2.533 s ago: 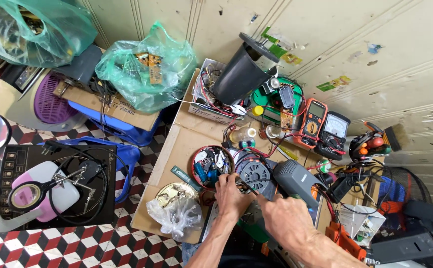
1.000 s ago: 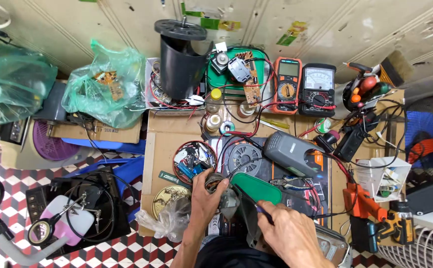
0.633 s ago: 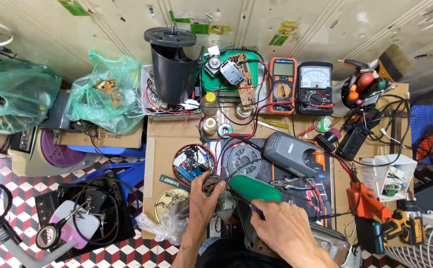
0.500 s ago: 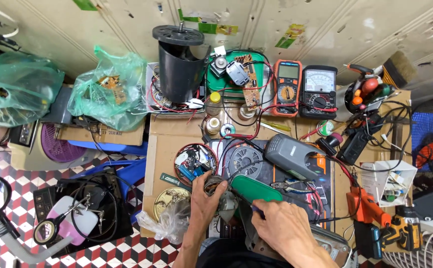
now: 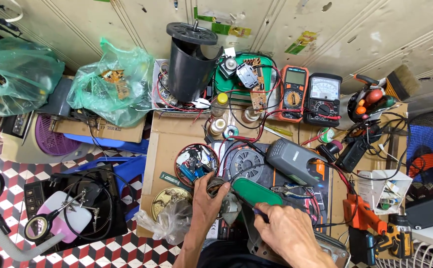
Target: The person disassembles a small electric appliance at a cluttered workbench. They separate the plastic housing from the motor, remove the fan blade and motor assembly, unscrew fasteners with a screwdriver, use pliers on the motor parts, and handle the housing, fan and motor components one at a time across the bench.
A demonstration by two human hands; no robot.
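Note:
My left hand (image 5: 207, 204) is closed around a small round motor part (image 5: 218, 185) with dark wires, low on the cardboard-covered bench (image 5: 164, 144). Just right of it my right hand (image 5: 286, 232) pinches a thin tool (image 5: 257, 212), its tip hidden under a green oval lid (image 5: 256, 192). A round tin of small parts (image 5: 195, 162) lies just above the left hand. A fan motor with copper windings (image 5: 247, 164) sits behind the green lid.
A grey meter-like case (image 5: 296, 160), an orange multimeter (image 5: 293, 93) and a black analogue meter (image 5: 323, 97) lie farther back. A black plastic drum (image 5: 190, 62), green plastic bags (image 5: 114, 87), a clear bag (image 5: 169, 222), an orange drill (image 5: 375, 228) and a magnifier stand (image 5: 52, 221) surround the bench.
Earlier both hands were over the fan motor. They have since drawn back to the near edge, onto the small motor part and the thin tool. The view has also shifted.

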